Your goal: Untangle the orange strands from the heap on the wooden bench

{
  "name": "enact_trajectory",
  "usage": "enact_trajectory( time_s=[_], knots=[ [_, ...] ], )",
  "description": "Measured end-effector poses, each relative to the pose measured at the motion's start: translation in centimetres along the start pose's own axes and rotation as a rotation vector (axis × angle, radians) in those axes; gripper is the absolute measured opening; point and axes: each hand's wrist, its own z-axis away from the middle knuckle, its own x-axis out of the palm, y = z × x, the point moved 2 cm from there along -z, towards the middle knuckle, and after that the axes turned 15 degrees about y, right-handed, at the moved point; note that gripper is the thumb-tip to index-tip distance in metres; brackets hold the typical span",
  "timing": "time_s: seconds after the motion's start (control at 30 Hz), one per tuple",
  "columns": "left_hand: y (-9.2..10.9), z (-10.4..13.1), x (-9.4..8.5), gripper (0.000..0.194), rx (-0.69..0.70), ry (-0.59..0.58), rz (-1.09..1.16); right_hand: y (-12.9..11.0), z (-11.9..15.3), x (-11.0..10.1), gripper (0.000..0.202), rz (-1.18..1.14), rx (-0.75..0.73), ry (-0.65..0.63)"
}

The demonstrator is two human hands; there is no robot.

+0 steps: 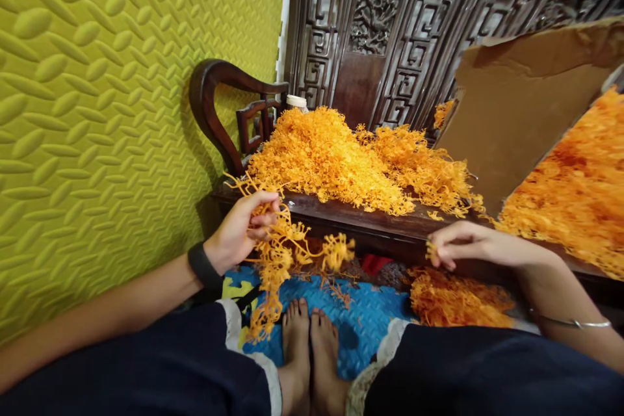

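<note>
My left hand [246, 227] is closed around a bunch of orange plastic flower sprigs [277, 260], whose branching stems hang down over the floor mat and stick out above the fingers. Off to the right, my right hand [463, 246] is pinched, with a small orange piece [431, 251] showing at the fingertips. The two hands are well apart. Behind them a large heap of similar orange sprigs [322, 156] lies on the dark wooden bench [361, 216].
A cardboard sheet [526, 97] leans at the right, with more orange sprigs [575, 175] beside it. Under my right hand another orange pile [453, 302] sits low down. A curved wooden armrest [209, 88] borders the yellow textured wall [97, 110]. My bare feet rest on a blue mat [361, 318].
</note>
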Motion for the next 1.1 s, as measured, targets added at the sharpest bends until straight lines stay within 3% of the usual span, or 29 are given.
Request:
enact_trajectory(
  time_s=[0.13,0.2,0.27,0.37,0.5,0.6,0.7,0.8,0.93,1.1],
  knots=[
    [-0.4,-0.3,0.8,0.02,-0.032,-0.069,0.012,0.8,-2.2,-2.2,0.042,0.16,0.004,0.515],
    [-0.7,-0.2,1.7,0.019,-0.036,-0.1,0.015,1.2,-4.7,-3.3,0.04,0.361,0.012,0.679],
    [-0.9,0.0,2.3,0.019,-0.034,-0.118,0.011,1.8,-7.6,-4.3,0.033,0.536,0.025,0.764],
    [-1.2,0.2,2.3,0.02,-0.041,-0.136,0.001,2.7,-12.0,-5.3,0.033,0.642,0.041,0.78],
    [-1.5,0.1,1.5,0.021,-0.032,-0.127,-0.019,1.3,-15.0,-4.4,0.038,0.623,-0.04,0.775],
    [-1.6,-0.2,1.3,0.021,-0.034,-0.126,-0.03,-2.1,-14.3,-1.7,0.029,0.472,-0.175,0.626],
    [-1.5,-0.3,1.4,0.021,-0.047,-0.125,-0.033,-6.2,-11.8,2.3,0.037,0.175,-0.282,0.209],
    [-1.5,-0.3,1.3,0.021,-0.051,-0.119,-0.037,-8.8,-8.9,5.7,0.052,-0.087,-0.206,-0.119],
    [-1.6,-0.4,0.9,0.02,-0.036,-0.112,-0.038,-9.6,-6.6,7.9,0.044,-0.212,-0.076,-0.217],
    [-1.7,-0.6,0.5,0.022,-0.035,-0.103,-0.05,-8.7,-6.1,8.5,0.023,-0.429,0.073,-0.263]
  ],
)
